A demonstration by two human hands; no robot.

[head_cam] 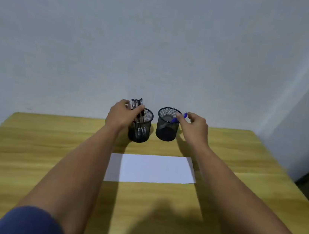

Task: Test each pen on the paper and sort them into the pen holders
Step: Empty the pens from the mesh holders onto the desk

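on the wooden table (27,159) our biggest item is the white sheet of paper (151,169), lying flat in front of us, near enough that we could scribble on it without leaning; we see no marks on it, though the frame is soft. beyond it, close to the wall, stand 2 black mesh pen holders just beside each other but apart. the left holder (140,130) carries a bunch of dark-capped pens (137,105) standing upright and poking above its rim, so we judge it to be the supply. the right holder (166,130) looks nearly empty, apart from the blue pen (177,118) leaning in it, its blue end above the rim.

our arms reach out on either side of the paper, which keeps the sheet uncovered. our left hand (121,115) curls round the bunch of pens at the left holder's rim, fingers wrapped on them, probably to steady them or pick 1 out. our right hand (194,126) pinches the upper end of the blue pen at the right holder's edge; we cannot tell whether it is dropping it in or lifting it out. a blue sleeve (29,224) shows at the lower left
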